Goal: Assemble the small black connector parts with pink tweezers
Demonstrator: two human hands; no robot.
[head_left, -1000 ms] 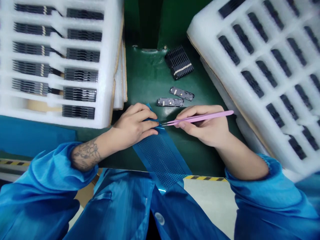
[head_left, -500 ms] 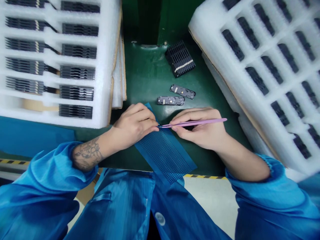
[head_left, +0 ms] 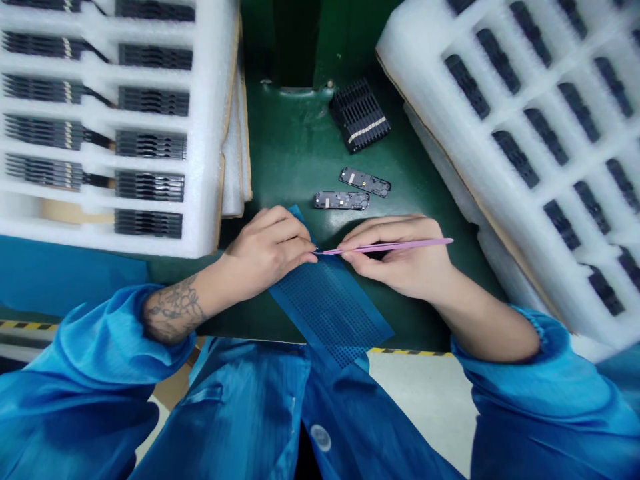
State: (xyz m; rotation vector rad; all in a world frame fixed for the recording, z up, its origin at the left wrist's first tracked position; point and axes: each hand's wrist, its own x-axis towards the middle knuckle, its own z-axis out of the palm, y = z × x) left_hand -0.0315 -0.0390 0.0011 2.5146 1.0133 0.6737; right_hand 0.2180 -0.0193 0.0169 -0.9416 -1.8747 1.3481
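My right hand [head_left: 405, 253] is closed around pink tweezers [head_left: 400, 247], whose tips point left to the upper part of a blue sheet [head_left: 335, 310] with rows of small dark dots. Fingers bent, my left hand [head_left: 273, 250] grips this sheet near its top end, right beside the tweezer tips. The sheet slants down to the right, its lower end hanging past the table edge. Whatever the tips touch is too small to make out. Just beyond my hands lie two flat black electronic modules [head_left: 341, 201], one slightly behind the other.
A block of stacked black parts [head_left: 359, 117] stands further back on the green table [head_left: 290, 160]. White foam trays holding black parts flank the work area, one tray [head_left: 203, 133] at left and another tray [head_left: 425, 60] tilted at right. A blue mat [head_left: 70, 273] lies at left.
Hands, sheet and tweezers stay almost in place; the tweezer tips have shifted very slightly. The trays appear slightly displaced in the view.
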